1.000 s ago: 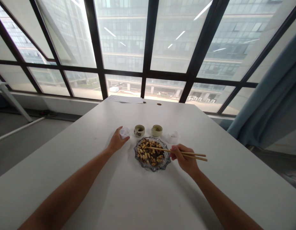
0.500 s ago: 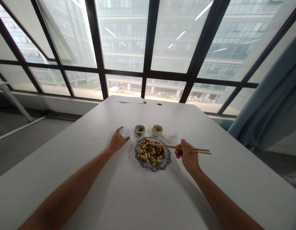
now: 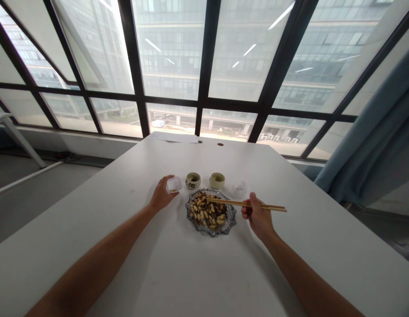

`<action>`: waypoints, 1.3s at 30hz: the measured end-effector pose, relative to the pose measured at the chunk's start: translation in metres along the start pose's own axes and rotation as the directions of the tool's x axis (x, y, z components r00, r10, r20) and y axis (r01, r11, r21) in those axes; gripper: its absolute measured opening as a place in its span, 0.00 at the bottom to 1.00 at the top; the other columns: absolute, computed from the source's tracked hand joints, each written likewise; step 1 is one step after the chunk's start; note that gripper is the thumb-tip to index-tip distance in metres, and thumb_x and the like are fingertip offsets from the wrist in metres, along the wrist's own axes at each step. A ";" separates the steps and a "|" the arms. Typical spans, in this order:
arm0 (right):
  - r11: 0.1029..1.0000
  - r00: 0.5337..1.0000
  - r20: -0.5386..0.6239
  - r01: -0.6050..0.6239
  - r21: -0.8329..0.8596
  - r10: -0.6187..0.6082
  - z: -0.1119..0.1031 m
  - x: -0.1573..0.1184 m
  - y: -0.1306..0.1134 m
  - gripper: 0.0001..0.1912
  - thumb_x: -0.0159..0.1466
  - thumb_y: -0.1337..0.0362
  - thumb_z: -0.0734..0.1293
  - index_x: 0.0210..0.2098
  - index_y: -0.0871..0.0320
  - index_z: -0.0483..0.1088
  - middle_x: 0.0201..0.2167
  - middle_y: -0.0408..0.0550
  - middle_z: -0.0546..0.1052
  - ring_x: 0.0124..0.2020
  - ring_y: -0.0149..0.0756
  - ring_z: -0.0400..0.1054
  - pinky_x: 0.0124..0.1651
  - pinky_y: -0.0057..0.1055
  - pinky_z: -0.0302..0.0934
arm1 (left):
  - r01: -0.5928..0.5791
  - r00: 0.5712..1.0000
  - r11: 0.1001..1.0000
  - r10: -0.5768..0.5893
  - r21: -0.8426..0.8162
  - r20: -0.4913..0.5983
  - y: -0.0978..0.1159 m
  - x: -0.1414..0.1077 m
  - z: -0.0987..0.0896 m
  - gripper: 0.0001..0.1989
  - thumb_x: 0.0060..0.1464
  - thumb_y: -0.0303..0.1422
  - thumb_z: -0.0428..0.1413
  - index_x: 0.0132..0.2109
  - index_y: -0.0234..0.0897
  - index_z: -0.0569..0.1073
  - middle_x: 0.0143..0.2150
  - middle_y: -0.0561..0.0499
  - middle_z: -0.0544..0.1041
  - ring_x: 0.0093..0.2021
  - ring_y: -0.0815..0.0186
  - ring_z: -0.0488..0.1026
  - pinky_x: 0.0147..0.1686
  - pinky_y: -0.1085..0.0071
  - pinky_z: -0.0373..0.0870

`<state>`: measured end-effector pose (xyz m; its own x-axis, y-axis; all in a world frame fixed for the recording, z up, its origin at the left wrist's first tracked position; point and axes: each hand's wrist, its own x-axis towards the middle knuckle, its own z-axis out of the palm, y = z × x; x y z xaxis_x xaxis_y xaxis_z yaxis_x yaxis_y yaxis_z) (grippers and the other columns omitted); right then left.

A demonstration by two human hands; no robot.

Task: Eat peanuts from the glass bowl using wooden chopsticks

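Observation:
My left hand (image 3: 162, 193) grips a small white plastic cup (image 3: 174, 182) between thumb and fingers, to the left of the glass plate. The cup is tilted so its inside faces me, and a small yellowish bit shows near its lower edge. My right hand (image 3: 258, 215) is closed round a pair of wooden chopsticks (image 3: 237, 203), held nearly level. Their tips point left, over the nuts. The scalloped glass plate (image 3: 204, 230) holds many peanuts (image 3: 204, 214) in their shells and dark seeds (image 3: 221, 207). Whether the tips pinch anything is too small to tell.
Two pale green ceramic cups, the left cup (image 3: 193, 180) with dark writing and the right cup (image 3: 217, 180), stand behind the plate. Another white plastic cup (image 3: 240, 190) is just beyond my right hand. Papers (image 3: 173, 137) lie at the white table's far edge, by the windows.
The cup in my left hand has tipped toward me, and a yellowish bit in it now shows. The rear ends of the chopsticks have shifted slightly left; the plate has stayed put.

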<state>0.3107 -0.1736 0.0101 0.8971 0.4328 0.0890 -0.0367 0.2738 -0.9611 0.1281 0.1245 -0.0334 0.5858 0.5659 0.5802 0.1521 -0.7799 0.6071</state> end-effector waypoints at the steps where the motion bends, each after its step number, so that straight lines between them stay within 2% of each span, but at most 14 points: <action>1: 1.000 1.000 -0.001 0.012 -0.006 -0.012 0.000 0.000 0.000 0.28 0.51 0.38 0.72 0.23 0.58 0.67 0.12 0.43 0.70 0.11 0.29 0.61 0.11 0.24 0.55 | 0.000 1.000 1.000 0.000 0.002 -0.002 0.000 0.000 0.000 0.32 0.44 0.32 0.65 0.56 0.39 0.65 0.56 0.43 0.73 0.57 0.53 0.70 0.56 0.53 0.68; 8: 0.986 0.985 -0.058 0.163 -0.033 -0.165 -0.002 0.002 -0.006 0.26 0.58 0.39 0.68 0.25 0.58 0.68 0.14 0.43 0.71 0.13 0.30 0.64 0.15 0.26 0.58 | 0.003 1.000 1.000 -0.003 -0.006 0.001 0.003 -0.001 -0.001 0.31 0.44 0.34 0.64 0.56 0.40 0.65 0.56 0.43 0.73 0.55 0.54 0.71 0.54 0.55 0.69; 11: 0.954 0.962 -0.063 0.253 -0.162 -0.266 0.003 0.007 -0.018 0.27 0.59 0.39 0.66 0.26 0.59 0.70 0.15 0.44 0.73 0.14 0.30 0.65 0.17 0.27 0.61 | 0.002 1.000 1.000 -0.002 -0.011 0.002 0.003 0.000 0.001 0.31 0.45 0.35 0.64 0.57 0.39 0.65 0.56 0.43 0.73 0.56 0.54 0.71 0.54 0.55 0.69; 13: 0.915 0.954 -0.001 0.288 -0.284 -0.301 0.011 0.014 -0.025 0.28 0.59 0.38 0.65 0.25 0.59 0.71 0.16 0.45 0.73 0.14 0.30 0.65 0.17 0.27 0.60 | 0.006 1.000 1.000 -0.006 -0.015 0.007 0.002 0.000 0.002 0.32 0.45 0.35 0.64 0.57 0.39 0.65 0.56 0.42 0.73 0.56 0.54 0.71 0.54 0.55 0.70; 17: 0.826 0.942 0.193 0.334 -0.453 -0.275 0.041 0.036 -0.031 0.30 0.60 0.36 0.62 0.23 0.59 0.70 0.15 0.46 0.72 0.14 0.31 0.65 0.17 0.26 0.58 | 0.021 1.000 1.000 -0.021 -0.021 0.015 0.001 0.000 0.004 0.32 0.46 0.36 0.64 0.57 0.40 0.65 0.56 0.43 0.72 0.57 0.54 0.70 0.54 0.55 0.69; 21: 0.675 0.911 0.318 0.409 -0.614 -0.263 0.072 0.053 -0.029 0.30 0.63 0.38 0.61 0.20 0.56 0.68 0.14 0.47 0.72 0.14 0.32 0.65 0.17 0.26 0.55 | 0.022 1.000 0.999 -0.021 -0.032 0.020 0.000 0.000 0.005 0.31 0.46 0.36 0.64 0.58 0.40 0.65 0.56 0.43 0.72 0.56 0.54 0.70 0.55 0.55 0.69; 24: 0.576 0.875 0.412 0.480 -0.662 -0.256 0.086 0.054 -0.027 0.28 0.64 0.41 0.61 0.19 0.55 0.68 0.13 0.46 0.72 0.16 0.33 0.66 0.18 0.27 0.53 | 0.009 1.000 0.999 -0.009 -0.043 0.013 -0.001 -0.001 0.005 0.31 0.46 0.37 0.64 0.58 0.40 0.65 0.56 0.43 0.72 0.56 0.54 0.71 0.54 0.55 0.70; 27: 0.546 0.825 0.499 0.555 -0.628 -0.265 0.091 0.048 -0.026 0.26 0.65 0.43 0.61 0.20 0.54 0.69 0.14 0.44 0.72 0.17 0.34 0.66 0.21 0.28 0.55 | 0.002 1.000 0.999 -0.001 -0.049 0.011 -0.001 -0.001 0.006 0.32 0.46 0.37 0.64 0.58 0.39 0.65 0.56 0.43 0.72 0.55 0.55 0.71 0.54 0.56 0.70; 30: 0.558 0.813 0.511 0.571 -0.603 -0.280 0.088 0.042 -0.027 0.26 0.64 0.41 0.61 0.21 0.54 0.69 0.14 0.44 0.72 0.18 0.33 0.66 0.22 0.28 0.57 | 0.003 1.000 0.999 -0.003 -0.048 0.017 -0.002 -0.001 0.007 0.32 0.46 0.37 0.64 0.58 0.39 0.65 0.56 0.43 0.72 0.55 0.55 0.71 0.54 0.56 0.70; 34: 0.632 0.851 0.429 0.517 -0.577 -0.304 0.074 0.036 -0.034 0.29 0.63 0.37 0.59 0.22 0.55 0.67 0.15 0.44 0.72 0.17 0.32 0.65 0.19 0.27 0.57 | 0.010 1.000 0.999 -0.009 -0.047 0.025 -0.001 -0.001 0.006 0.32 0.46 0.37 0.64 0.58 0.39 0.65 0.56 0.43 0.72 0.56 0.55 0.71 0.53 0.56 0.70; 36: 0.709 0.882 0.336 0.466 -0.529 -0.329 0.064 0.034 -0.038 0.30 0.62 0.37 0.61 0.22 0.56 0.68 0.15 0.45 0.72 0.15 0.31 0.64 0.18 0.27 0.57 | 0.006 1.000 0.999 -0.005 -0.051 0.023 0.000 -0.001 0.006 0.31 0.47 0.37 0.63 0.58 0.39 0.65 0.56 0.43 0.72 0.56 0.55 0.71 0.53 0.56 0.71; 39: 0.888 0.950 0.091 0.312 -0.339 -0.299 0.046 0.031 -0.040 0.28 0.59 0.37 0.65 0.24 0.58 0.70 0.15 0.45 0.72 0.14 0.30 0.64 0.16 0.26 0.58 | -0.003 1.000 0.999 0.004 -0.041 0.014 0.001 -0.001 0.006 0.31 0.46 0.37 0.64 0.58 0.39 0.65 0.56 0.43 0.73 0.56 0.54 0.71 0.54 0.56 0.70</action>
<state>0.3197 -0.1314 0.0631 0.8231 0.4076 0.3955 0.3964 0.0864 -0.9140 0.1326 0.1220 -0.0364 0.5977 0.5591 0.5746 0.1174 -0.7700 0.6271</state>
